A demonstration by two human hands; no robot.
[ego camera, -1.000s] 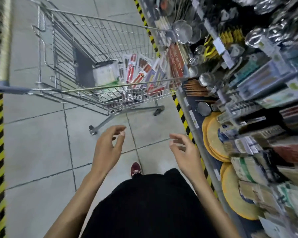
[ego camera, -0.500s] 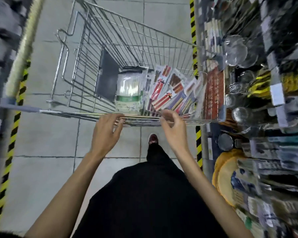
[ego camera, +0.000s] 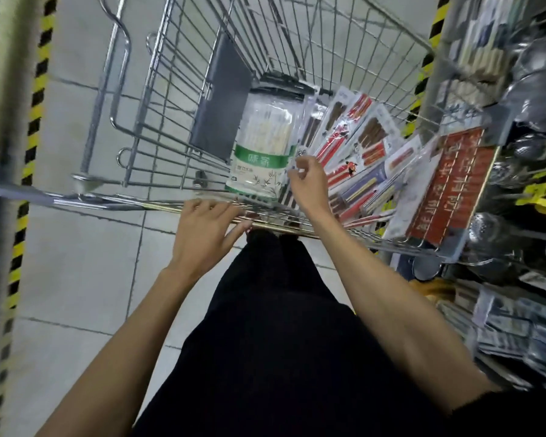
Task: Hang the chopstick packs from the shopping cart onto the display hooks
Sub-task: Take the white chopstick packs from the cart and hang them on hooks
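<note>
Head view: left hand (ego camera: 202,234) flat on cart (ego camera: 114,201), right hand (ego camera: 308,181) half-curled over chopstick packs (ego camera: 366,143).

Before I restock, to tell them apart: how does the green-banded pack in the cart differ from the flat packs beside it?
The green-banded pack is one thick bundle of pale sticks; the flat packs are thin cards showing red and brown sticks. The green-banded pack stands singly; the flat packs fan out overlapping. Both sit in the cart.

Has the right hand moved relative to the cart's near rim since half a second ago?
Yes. The right hand went forward off the cart rim, over it, to the chopstick packs inside.
</note>
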